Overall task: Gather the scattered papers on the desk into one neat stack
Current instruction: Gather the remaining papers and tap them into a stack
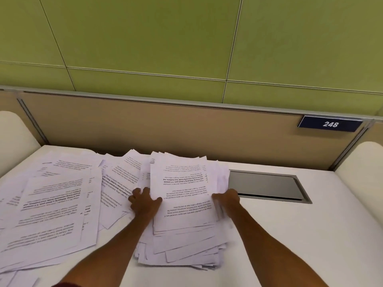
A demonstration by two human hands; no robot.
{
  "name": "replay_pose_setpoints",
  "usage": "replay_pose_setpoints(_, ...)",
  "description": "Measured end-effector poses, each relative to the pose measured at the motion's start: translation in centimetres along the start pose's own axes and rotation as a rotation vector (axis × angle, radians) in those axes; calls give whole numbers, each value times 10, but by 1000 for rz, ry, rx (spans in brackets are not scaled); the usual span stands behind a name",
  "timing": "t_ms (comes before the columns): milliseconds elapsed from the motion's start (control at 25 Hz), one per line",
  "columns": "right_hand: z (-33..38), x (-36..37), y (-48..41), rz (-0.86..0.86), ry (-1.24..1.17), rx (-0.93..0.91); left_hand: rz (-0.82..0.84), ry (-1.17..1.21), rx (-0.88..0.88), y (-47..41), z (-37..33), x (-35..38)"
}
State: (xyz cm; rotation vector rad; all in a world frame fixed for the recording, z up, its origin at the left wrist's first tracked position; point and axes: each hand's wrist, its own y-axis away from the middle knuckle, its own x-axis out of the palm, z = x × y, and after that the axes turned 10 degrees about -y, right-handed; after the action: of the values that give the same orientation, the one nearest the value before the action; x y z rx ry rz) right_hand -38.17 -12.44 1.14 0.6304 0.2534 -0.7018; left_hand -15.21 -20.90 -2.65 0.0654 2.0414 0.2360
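A thick, uneven stack of printed white papers (184, 206) lies in the middle of the white desk (290, 235), its sheets fanned out at the near end. My left hand (143, 204) grips the stack's left edge, thumb on the top sheet. My right hand (227, 200) grips the right edge, fingers curled round the side. Loose scattered papers (53, 204) cover the left part of the desk, overlapping one another, and some reach under the stack's left side.
A grey metal cable hatch (267, 186) is set flush in the desk just right of the stack. A tan partition (165, 125) with a blue "248" sign (330, 124) closes off the back. Cream rounded side panels stand at both desk ends.
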Motion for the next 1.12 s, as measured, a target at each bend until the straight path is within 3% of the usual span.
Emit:
replay_pose_setpoints(80,-1,1,-1,60,-86,12,7,-141,-45,7,-6,5)
replay_pose_setpoints(240,-3,10,3,107,-80,30,-24,-173,85,21,-24,22)
replay_pose_setpoints(440,-9,4,2,52,-18,3,39,-291,-39,-7,1,-4)
replay_pose_setpoints(600,-20,1,7,242,-72,-93,21,-168,-39,-30,15,-20)
replay_pose_setpoints(720,-28,-2,8,315,-147,-146,154,59,-123,-47,21,-38)
replay_pose_setpoints(920,-42,-8,8,319,-296,-123,249,171,123,-44,30,-36)
replay_pose_setpoints(1000,-45,-10,9,287,-287,-116,226,300,113,-42,34,-32)
replay_pose_setpoints(1120,-50,-20,11,233,-277,-104,157,504,-37,-42,46,-41)
